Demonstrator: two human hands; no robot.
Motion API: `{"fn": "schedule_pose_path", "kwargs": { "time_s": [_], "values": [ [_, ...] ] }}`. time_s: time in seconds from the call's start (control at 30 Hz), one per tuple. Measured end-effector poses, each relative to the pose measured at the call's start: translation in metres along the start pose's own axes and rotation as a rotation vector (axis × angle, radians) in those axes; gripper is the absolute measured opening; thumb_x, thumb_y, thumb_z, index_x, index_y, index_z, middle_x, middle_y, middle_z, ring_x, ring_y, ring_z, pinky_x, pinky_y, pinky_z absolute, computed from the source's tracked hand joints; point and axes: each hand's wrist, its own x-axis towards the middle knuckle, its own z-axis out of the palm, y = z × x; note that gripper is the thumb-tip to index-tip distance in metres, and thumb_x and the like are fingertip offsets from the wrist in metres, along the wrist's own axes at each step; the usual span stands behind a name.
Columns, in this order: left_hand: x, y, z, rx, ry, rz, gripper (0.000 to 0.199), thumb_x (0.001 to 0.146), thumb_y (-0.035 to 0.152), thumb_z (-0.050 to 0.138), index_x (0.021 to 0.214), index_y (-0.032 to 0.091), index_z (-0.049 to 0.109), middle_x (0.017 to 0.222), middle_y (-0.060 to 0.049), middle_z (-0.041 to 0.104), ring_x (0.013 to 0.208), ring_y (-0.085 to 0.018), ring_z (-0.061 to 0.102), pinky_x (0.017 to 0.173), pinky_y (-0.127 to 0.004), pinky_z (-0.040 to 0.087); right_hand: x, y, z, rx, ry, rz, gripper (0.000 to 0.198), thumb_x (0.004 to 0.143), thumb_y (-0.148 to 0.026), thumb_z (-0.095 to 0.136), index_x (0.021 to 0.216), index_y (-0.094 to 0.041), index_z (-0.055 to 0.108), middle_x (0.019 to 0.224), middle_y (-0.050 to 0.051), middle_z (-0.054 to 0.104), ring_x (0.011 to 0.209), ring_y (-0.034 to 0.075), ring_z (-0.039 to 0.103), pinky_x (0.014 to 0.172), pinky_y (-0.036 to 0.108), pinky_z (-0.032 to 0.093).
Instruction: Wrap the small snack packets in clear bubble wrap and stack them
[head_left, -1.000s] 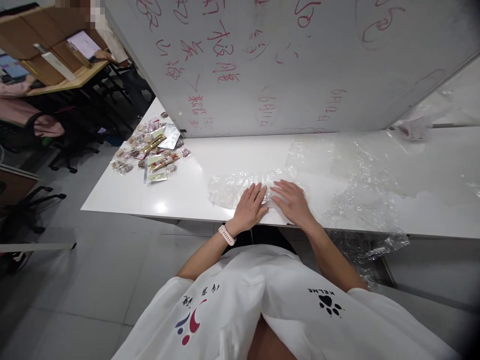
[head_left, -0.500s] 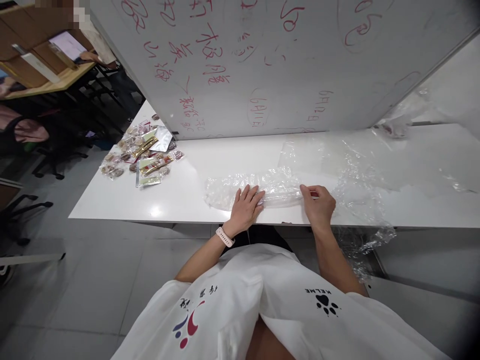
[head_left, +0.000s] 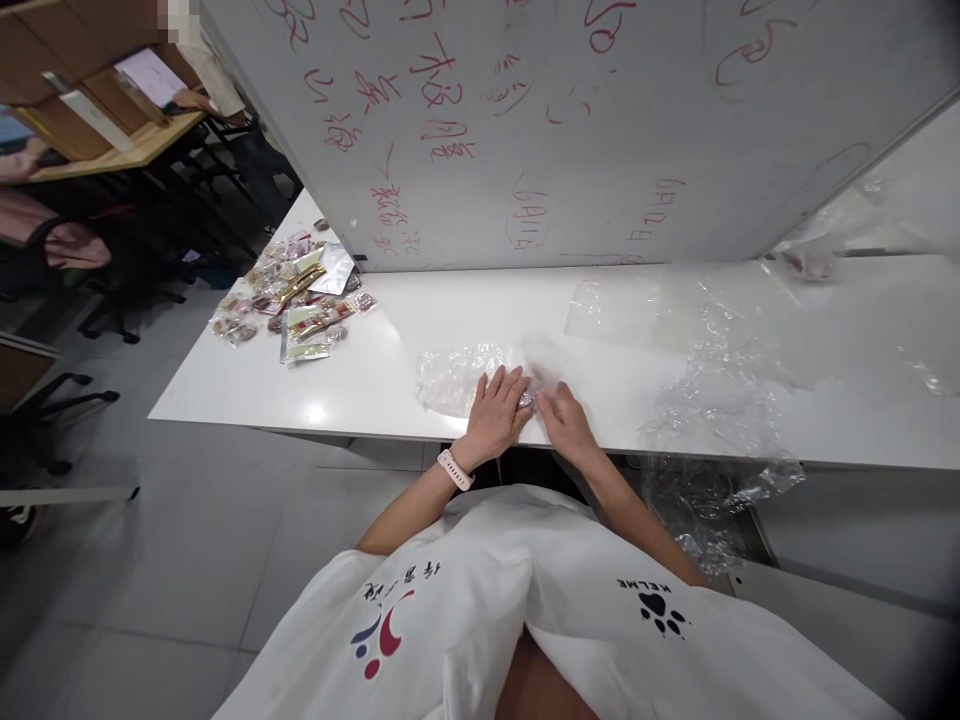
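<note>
A clear, crinkled plastic bag lies on the white table in front of me. My left hand rests flat on it with fingers stretched out, pressing it to the tabletop. Close by on the right, my right hand is closed on the bag's right end, which is folded over toward my left hand. The folded part is blurred by motion. What my right fingertips pinch is partly hidden.
Small wrapped snack packets are heaped at the table's left end. A whiteboard with red writing stands behind. More clear plastic film spreads at the right and hangs over the front edge. A person's hand shows at a far desk.
My right hand has moved left, bringing the bag's right end over toward my left hand. The left hand stays flat on the bag. The view has shifted slightly.
</note>
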Motion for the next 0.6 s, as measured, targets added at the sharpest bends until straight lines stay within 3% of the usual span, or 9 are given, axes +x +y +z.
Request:
{"fn": "schedule_pose_path", "kwargs": {
  "time_s": [0.1, 0.17, 0.23, 0.37, 0.47, 0.6],
  "values": [
    [-0.005, -0.003, 0.007, -0.026, -0.026, 0.06, 0.05, 0.099, 0.025, 0.04, 0.146, 0.008, 0.043, 0.152, -0.022, 0.046, 0.15, -0.036, 0.029, 0.122, -0.064, 0.021, 0.002, -0.014, 0.01, -0.067, -0.091, -0.198, 0.054, 0.106, -0.035, 0.024, 0.156, -0.021, 0.036, 0.156, 0.01, 0.043, 0.148, 0.022, 0.033, 0.119, 0.046, 0.03],
    [-0.005, -0.005, 0.008, -0.092, -0.034, 0.059, 0.051, 0.096, 0.022, 0.042, 0.145, 0.007, 0.045, 0.151, -0.023, 0.046, 0.149, -0.037, 0.031, 0.12, -0.062, 0.025, 0.001, -0.022, 0.011, -0.189, -0.144, -0.254, 0.054, 0.105, -0.03, 0.023, 0.159, -0.024, 0.031, 0.159, 0.006, 0.04, 0.151, 0.021, 0.026, 0.123, 0.049, 0.021],
    [-0.003, -0.007, 0.005, -0.215, -0.01, 0.004, 0.051, 0.094, 0.022, 0.046, 0.144, 0.011, 0.047, 0.15, -0.02, 0.049, 0.147, -0.035, 0.037, 0.119, -0.056, 0.034, 0.0, -0.024, 0.009, -0.296, -0.176, -0.257, 0.054, 0.105, -0.031, 0.026, 0.159, -0.027, 0.031, 0.16, 0.005, 0.038, 0.151, 0.022, 0.027, 0.122, 0.052, 0.018],
    [-0.01, -0.006, -0.011, -0.533, 0.095, -0.099, 0.05, 0.093, 0.027, 0.052, 0.142, 0.02, 0.049, 0.144, -0.012, 0.057, 0.135, -0.027, 0.053, 0.109, -0.046, 0.048, -0.001, -0.02, 0.006, -0.398, -0.214, -0.236, 0.053, 0.105, -0.042, 0.034, 0.157, -0.03, 0.035, 0.161, 0.005, 0.037, 0.149, 0.025, 0.032, 0.119, 0.053, 0.024],
    [-0.04, 0.004, -0.018, -0.543, 0.365, -0.229, 0.037, 0.097, 0.029, 0.05, 0.133, 0.023, 0.056, 0.147, -0.012, 0.053, 0.139, -0.026, 0.047, 0.113, -0.048, 0.044, -0.002, -0.019, 0.007, -0.45, -0.204, -0.22, 0.049, 0.105, -0.04, 0.036, 0.153, -0.032, 0.041, 0.159, 0.005, 0.041, 0.145, 0.027, 0.037, 0.116, 0.055, 0.027],
    [-0.088, 0.016, -0.015, -0.433, 0.784, -0.552, 0.031, 0.097, 0.03, 0.054, 0.127, 0.025, 0.055, 0.148, -0.012, 0.047, 0.142, -0.025, 0.042, 0.117, -0.048, 0.037, -0.005, -0.023, 0.014, -0.498, -0.143, -0.241, 0.046, 0.104, -0.027, 0.039, 0.149, -0.03, 0.048, 0.157, 0.006, 0.043, 0.146, 0.028, 0.036, 0.119, 0.056, 0.022]
  ]
}}
